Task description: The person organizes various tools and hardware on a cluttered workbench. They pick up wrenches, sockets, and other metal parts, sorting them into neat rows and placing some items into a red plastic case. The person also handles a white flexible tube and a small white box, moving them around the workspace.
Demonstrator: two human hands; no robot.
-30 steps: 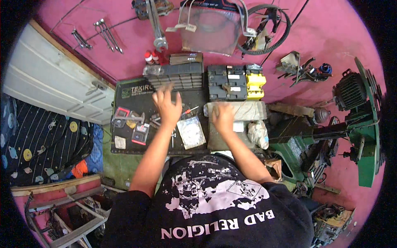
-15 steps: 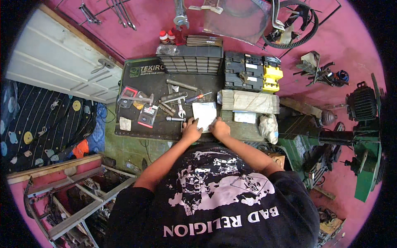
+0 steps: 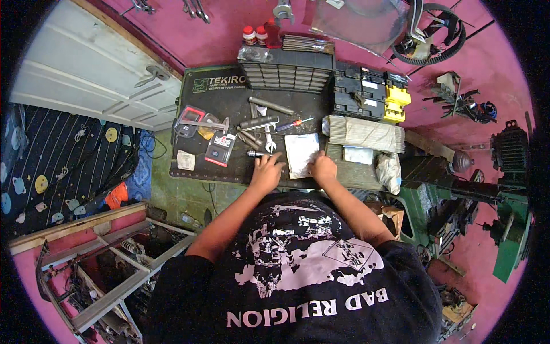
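Observation:
A white sheet of paper (image 3: 301,156), perhaps a thin booklet, lies near the front edge of the dark work mat. My right hand (image 3: 324,168) rests at its right edge, fingers bent, thumb over the margin. To the left of the paper, my left hand (image 3: 267,171) has its fingers apart. Its fingertips reach the short metal cylinder (image 3: 256,153), which it partly covers. Just beyond lie an open-ended wrench (image 3: 270,141), a dark tool with a metal rod (image 3: 259,122), a screwdriver (image 3: 296,124) and a long metal tube (image 3: 271,106).
Calipers (image 3: 209,123) and a red-edged package (image 3: 220,150) lie to the left. Behind stands a black drawer cabinet (image 3: 289,71), with batteries (image 3: 358,94) beside it. On the right are a pale ribbed bundle (image 3: 366,133), a plastic-wrapped lump (image 3: 389,172) and a green machine (image 3: 510,229).
My left hand has left the paper's edge and moved to the metal cylinder. My right hand stays at the paper's right side. The whole view has shifted, with the bench appearing farther right.

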